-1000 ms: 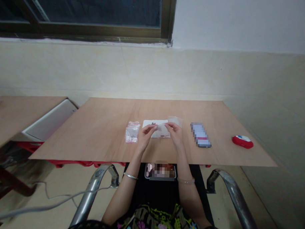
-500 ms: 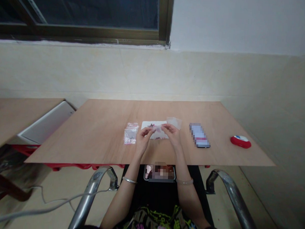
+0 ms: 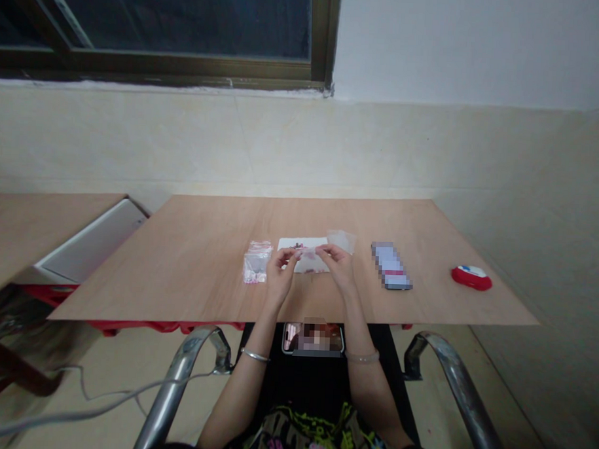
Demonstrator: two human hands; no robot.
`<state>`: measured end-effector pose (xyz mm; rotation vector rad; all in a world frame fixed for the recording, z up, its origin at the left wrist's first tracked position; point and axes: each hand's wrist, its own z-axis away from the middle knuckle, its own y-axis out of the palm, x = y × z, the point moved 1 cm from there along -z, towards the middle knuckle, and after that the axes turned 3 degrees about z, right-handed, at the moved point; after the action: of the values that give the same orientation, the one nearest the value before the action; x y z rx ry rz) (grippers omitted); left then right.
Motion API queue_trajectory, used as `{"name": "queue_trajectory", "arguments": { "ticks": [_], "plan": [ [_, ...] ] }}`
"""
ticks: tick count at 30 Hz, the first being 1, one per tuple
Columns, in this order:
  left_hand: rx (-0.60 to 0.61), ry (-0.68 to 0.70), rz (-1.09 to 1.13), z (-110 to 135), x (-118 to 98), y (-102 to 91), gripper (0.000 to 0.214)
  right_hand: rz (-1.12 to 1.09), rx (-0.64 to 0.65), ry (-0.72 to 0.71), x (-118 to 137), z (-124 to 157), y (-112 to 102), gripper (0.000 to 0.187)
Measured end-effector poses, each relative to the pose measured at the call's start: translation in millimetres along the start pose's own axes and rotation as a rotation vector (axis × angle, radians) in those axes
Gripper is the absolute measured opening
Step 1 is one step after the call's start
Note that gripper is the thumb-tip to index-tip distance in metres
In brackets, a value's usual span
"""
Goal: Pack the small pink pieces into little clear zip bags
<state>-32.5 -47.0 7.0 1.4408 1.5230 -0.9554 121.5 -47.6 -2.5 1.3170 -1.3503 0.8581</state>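
Between my hands is a small clear plastic bag (image 3: 307, 253), pinched at its top edge from both sides. My left hand (image 3: 281, 270) grips its left end between thumb and fingers; my right hand (image 3: 338, 264) grips the right end the same way. Something small and pinkish shows through or behind the bag, too small to make out. Below it on the table lies a white sheet or tray (image 3: 288, 242) with small dark reddish pieces (image 3: 299, 245) on it. A stack of clear zip bags (image 3: 257, 262) with red edges lies left of my left hand.
Another translucent bag or sheet (image 3: 342, 240) lies behind my right hand. A phone (image 3: 392, 267) and a red-and-white object (image 3: 471, 277) are to the right on the wooden table (image 3: 205, 247). A second phone (image 3: 289, 338) rests on my lap, between metal chair arms (image 3: 452, 367).
My hands keep their pinch on the bag, and my left hand has shifted very slightly left. Little else differs beyond a small camera movement.
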Motion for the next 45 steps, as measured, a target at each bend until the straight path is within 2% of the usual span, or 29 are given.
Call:
{"name": "queue_trajectory", "arguments": {
  "ticks": [4, 9, 15, 21, 26, 36, 39, 45],
  "plan": [
    [0.015, 0.026, -0.028, 2, -4, 1.5, 0.016, 0.019, 0.065, 0.018, 1, 1, 2, 0.024],
    [0.022, 0.008, 0.001, 4, -5, 4.3, 0.016, 0.073, 0.015, -0.029, -1, 2, 2, 0.021],
    [0.02, -0.022, 0.045, 4, -5, 11.2, 0.02, -0.021, 0.031, 0.056, 5, 3, 1, 0.024],
    [0.015, 0.025, -0.024, 2, -6, 14.3, 0.019, -0.029, 0.045, 0.041, 13, 7, 4, 0.023],
    [0.016, 0.04, -0.054, 3, -7, 15.7, 0.018, -0.071, 0.107, 0.135, 14, 10, 5, 0.029],
    [-0.007, 0.073, -0.114, 5, -12, 17.1, 0.018, 0.121, 0.034, -0.043, 20, 8, 6, 0.021],
    [-0.018, 0.085, -0.118, 8, -19, 18.2, 0.018, 0.132, -0.023, -0.113, 20, 8, 11, 0.017],
    [-0.052, 0.112, -0.159, 13, -27, 22.5, 0.016, 0.147, -0.134, -0.14, 20, 10, 17, 0.018]
  ]
}}
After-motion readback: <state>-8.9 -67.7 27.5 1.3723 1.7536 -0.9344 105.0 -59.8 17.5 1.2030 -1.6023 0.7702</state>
